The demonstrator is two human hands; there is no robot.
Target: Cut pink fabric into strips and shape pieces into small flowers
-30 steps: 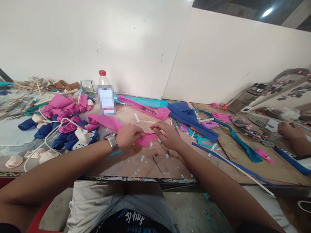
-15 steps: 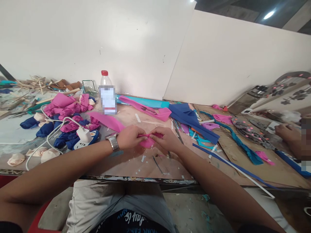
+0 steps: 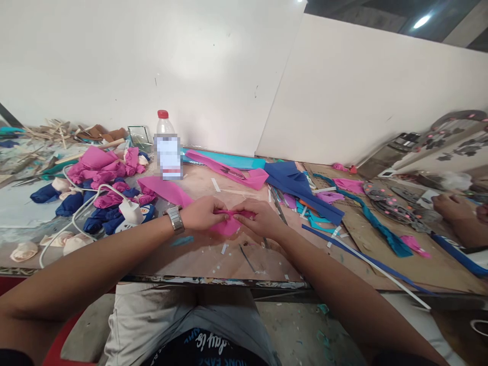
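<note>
Above the middle of the table, my left hand [image 3: 204, 213] and my right hand [image 3: 257, 217] meet, both pinching one strip of pink crepe paper [image 3: 224, 227]. The pinched edge is gathered between thumbs and fingertips, and a loose fold hangs below them. A long pink tail [image 3: 165, 190] stretches from behind my left hand toward the back left. My left wrist carries a metal watch. Further back lies another pink strip [image 3: 229, 170] with scissors [image 3: 233, 173] on it.
Pink and blue crumpled paper flowers [image 3: 102, 173] and a white cable with a power strip [image 3: 131, 216] crowd the left. A red-capped bottle [image 3: 163, 122] stands behind. Blue paper [image 3: 305, 190] lies to the right. At far right is another person's hand [image 3: 452, 208].
Both hands keep pinching the pink strip and have shifted only slightly. The fold below my fingers hangs a little differently. The other person's hand at far right has moved slightly.
</note>
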